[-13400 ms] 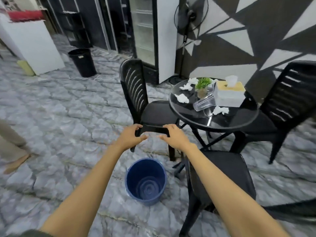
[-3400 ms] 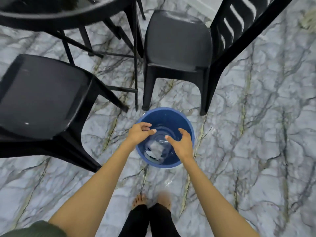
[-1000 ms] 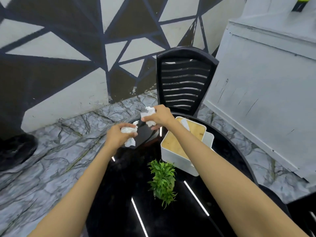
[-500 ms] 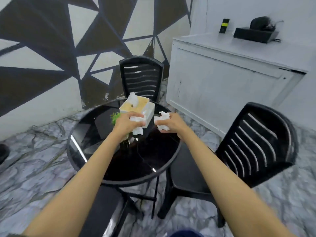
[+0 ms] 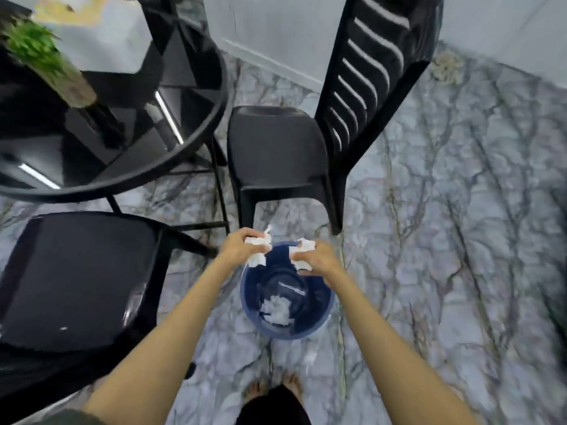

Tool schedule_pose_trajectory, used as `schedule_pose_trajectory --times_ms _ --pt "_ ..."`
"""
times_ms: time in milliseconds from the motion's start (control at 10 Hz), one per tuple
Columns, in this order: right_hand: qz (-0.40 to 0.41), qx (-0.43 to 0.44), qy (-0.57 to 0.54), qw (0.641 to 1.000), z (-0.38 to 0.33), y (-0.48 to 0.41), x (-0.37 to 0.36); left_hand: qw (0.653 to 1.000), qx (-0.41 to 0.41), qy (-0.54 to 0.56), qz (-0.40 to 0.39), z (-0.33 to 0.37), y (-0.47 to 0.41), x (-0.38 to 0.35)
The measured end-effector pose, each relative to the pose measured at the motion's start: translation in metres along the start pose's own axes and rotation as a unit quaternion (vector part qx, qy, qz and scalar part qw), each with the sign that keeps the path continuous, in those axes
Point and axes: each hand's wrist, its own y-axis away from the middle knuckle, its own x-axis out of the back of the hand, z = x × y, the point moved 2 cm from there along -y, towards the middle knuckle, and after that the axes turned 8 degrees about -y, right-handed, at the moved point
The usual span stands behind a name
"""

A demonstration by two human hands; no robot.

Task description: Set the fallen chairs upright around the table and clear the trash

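White crumpled tissue [image 5: 257,259] is clenched in the left hand [image 5: 242,250], and a second white tissue wad [image 5: 303,265] is clenched in the right hand [image 5: 319,260]. Both hands are held close together over the far rim of a round blue plastic bucket [image 5: 325,305] that stands on the grey marble-patterned floor [image 5: 460,210]. More crumpled white paper [image 5: 276,310] lies at the bucket's bottom. A black plastic slat-backed chair [image 5: 276,151] stands upright just beyond the bucket. A second black plastic chair [image 5: 76,271] stands upright to the left. Both sit beside the round black glass counter [image 5: 215,118], which carries a small green potted plant [image 5: 46,62].
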Motion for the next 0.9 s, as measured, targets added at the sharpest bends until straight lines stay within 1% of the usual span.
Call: schedule_pose_trajectory --times_ms 100,200,300,400,500,600,700,900 --pt "0.022 -0.021 -0.014 0.999 0.07 -0.036 -0.003 1.0 0.019 -0.007 0.005 -0.048 -0.03 -0.046" --pt "0.053 -0.016 -0.03 0.998 0.127 -0.074 -0.01 0.999 0.02 -0.027 0.0 -0.094 -0.063 -0.083" --pt "0.076 -0.005 -0.025 0.997 0.174 -0.111 -0.019 0.999 0.014 -0.038 -0.002 -0.14 -0.094 -0.116" --pt "0.079 0.003 -0.027 0.997 0.208 -0.136 -0.028 0.999 0.017 -0.033 0.01 -0.174 -0.113 -0.141" --pt "0.064 0.008 -0.037 0.997 0.227 -0.151 -0.036 0.999 0.023 -0.029 0.007 -0.197 -0.12 -0.155" --pt "0.047 0.012 -0.037 0.998 0.232 -0.153 -0.043 0.999 0.024 -0.016 0.016 -0.204 -0.12 -0.158" --pt "0.041 0.016 -0.025 0.999 0.228 -0.145 -0.043 1.0 0.014 -0.023 0.004 -0.198 -0.113 -0.155" --pt "0.039 0.016 -0.015 0.999 0.181 -0.1 -0.033 1.0 0.004 -0.011 -0.008 -0.143 -0.075 -0.123"
